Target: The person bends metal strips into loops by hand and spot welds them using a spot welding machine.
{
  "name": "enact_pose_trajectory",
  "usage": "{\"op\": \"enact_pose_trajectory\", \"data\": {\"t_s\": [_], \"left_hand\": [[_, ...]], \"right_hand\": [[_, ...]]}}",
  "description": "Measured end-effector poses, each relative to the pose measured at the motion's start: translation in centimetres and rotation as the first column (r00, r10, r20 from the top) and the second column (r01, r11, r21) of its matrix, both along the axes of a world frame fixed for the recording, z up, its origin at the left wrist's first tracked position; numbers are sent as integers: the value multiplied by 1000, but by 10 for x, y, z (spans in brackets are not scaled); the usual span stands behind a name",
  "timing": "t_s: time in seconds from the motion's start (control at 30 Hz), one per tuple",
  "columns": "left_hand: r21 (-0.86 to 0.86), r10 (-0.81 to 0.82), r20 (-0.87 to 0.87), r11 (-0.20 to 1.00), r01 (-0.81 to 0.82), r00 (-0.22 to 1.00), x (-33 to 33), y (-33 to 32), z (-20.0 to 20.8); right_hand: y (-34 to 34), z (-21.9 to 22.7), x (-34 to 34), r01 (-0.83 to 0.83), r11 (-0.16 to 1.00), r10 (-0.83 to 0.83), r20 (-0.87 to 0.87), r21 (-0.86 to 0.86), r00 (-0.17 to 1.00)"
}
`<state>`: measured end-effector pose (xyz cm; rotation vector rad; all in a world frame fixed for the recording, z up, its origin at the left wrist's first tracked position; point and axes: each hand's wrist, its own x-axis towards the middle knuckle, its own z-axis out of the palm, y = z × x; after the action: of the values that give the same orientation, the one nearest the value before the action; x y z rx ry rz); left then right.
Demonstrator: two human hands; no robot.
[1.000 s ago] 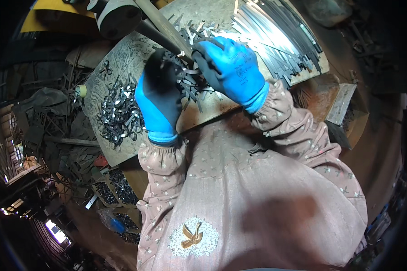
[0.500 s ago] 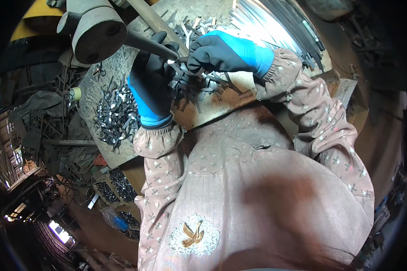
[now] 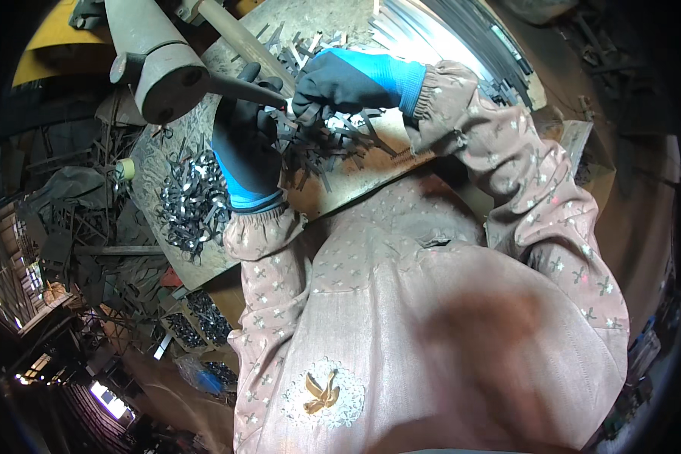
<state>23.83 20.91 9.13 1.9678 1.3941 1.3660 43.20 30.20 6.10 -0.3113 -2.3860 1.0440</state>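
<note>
Since a second ago the view has swung: the grey cone-shaped machine part (image 3: 155,64) now sits larger at far left, and both hands have shifted right and nearer. The right hand (image 3: 340,83), seen earlier from its blue back, has turned so its dark palm coating shows. The left hand (image 3: 246,144) has stayed just under the rod tip (image 3: 268,97) that sticks out of the cone.

Left hand grip: curled narrow around small dark strips (image 3: 318,147) close to the rod tip; the exact piece held is too small to make out. Right hand grip: fingers bunched down on the same strip pile, pinching some; how many, cannot tell. The two hands nearly touch over the pile, so my read is the work is mid-cycle, a piece being fed or set at the rod.

The strips lie on the bench (image 3: 356,185), between the hands and its near edge. A heap of curled shiny pieces (image 3: 193,200) lies at bench left, below the left wrist. Long bright metal strips (image 3: 446,34) lie in a stack at far right.

Packages and signs: a yellow panel (image 3: 45,53) at far left behind the cone, no print readable. A pale flat box shape (image 3: 575,144) at right beyond the sleeve, blurred. Bins of dark parts (image 3: 204,318) on the floor, near left. No labels legible.
</note>
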Motion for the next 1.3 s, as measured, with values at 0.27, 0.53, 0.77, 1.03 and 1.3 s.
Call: {"op": "enact_pose_trajectory", "data": {"t_s": [0.27, 0.53, 0.77, 1.03, 1.3], "left_hand": [[-320, 103, 376, 947, 25, 921, -2, -29, 2], [-149, 33, -97, 988, -47, 995, 30, -87, -2], [-496, 15, 90, 868, 32, 996, 20, -155, -35], [-731, 661, 671, 512, 451, 337, 34, -185, -72], [-705, 532, 674, 671, 230, 512, 27, -181, -73]], "right_hand": [[-45, 30, 13, -156, 273, -195, -214, -949, 957], [-124, 25, 19, -30, 420, -532, -272, -907, 802], [-158, -14, 53, -87, 838, -46, -229, -539, 972], [-174, -27, 69, -113, 286, 110, -85, -952, 990], [-129, -111, 59, 580, 677, -736, 397, 453, 548]]}}
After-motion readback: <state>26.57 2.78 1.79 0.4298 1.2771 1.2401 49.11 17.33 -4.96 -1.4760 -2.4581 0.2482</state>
